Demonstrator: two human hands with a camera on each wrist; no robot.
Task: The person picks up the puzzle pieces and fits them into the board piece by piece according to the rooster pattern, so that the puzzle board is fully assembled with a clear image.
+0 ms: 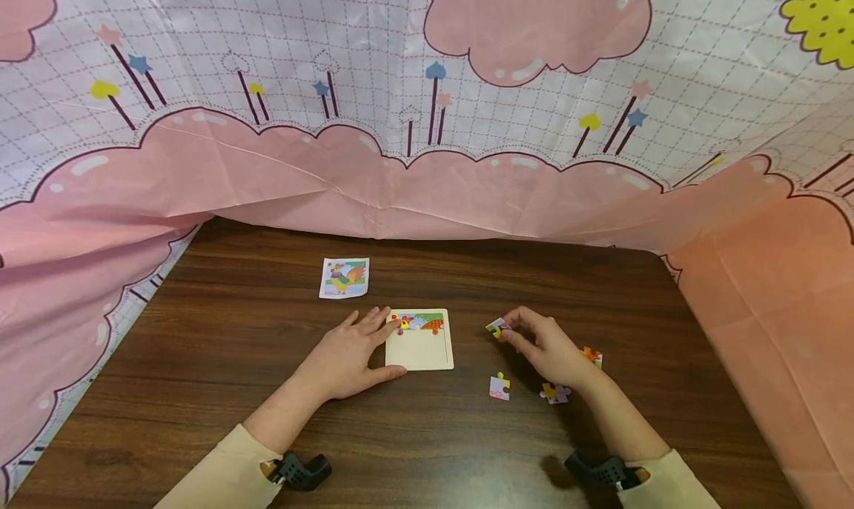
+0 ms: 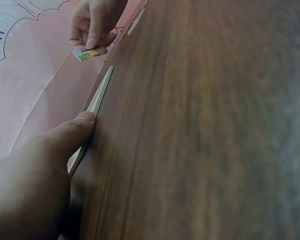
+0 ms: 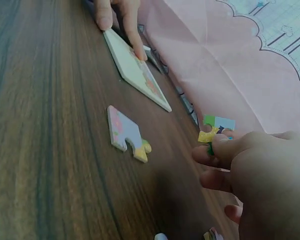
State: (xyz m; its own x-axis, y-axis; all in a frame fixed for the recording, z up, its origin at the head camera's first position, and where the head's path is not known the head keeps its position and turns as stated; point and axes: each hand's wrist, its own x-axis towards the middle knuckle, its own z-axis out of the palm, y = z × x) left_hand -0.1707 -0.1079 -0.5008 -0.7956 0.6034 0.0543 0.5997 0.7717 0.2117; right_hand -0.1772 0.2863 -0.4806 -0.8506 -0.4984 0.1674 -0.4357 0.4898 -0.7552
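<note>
A square wooden puzzle board [image 1: 420, 352] lies on the table, its top row filled with coloured jigsaw pieces showing a hen's head and tail. My left hand [image 1: 350, 353] rests at the board's left side with fingers spread. One finger touches the top-left piece, and the thumb [image 2: 77, 131] lies against the near edge. Right of the board, my right hand [image 1: 548, 348] pinches a jigsaw puzzle piece [image 3: 217, 123] of green, blue and yellow between thumb and fingers, held above the table. A loose lilac and yellow piece [image 3: 123, 128] lies between that hand and the board.
Two more loose pieces lie close to the right forearm: a yellow and lilac one [image 1: 555, 393] and an orange one [image 1: 592, 356], partly hidden by the arm. A printed hen picture card [image 1: 344, 278] is behind the left hand. A patterned curtain [image 1: 380, 198] borders the table's back.
</note>
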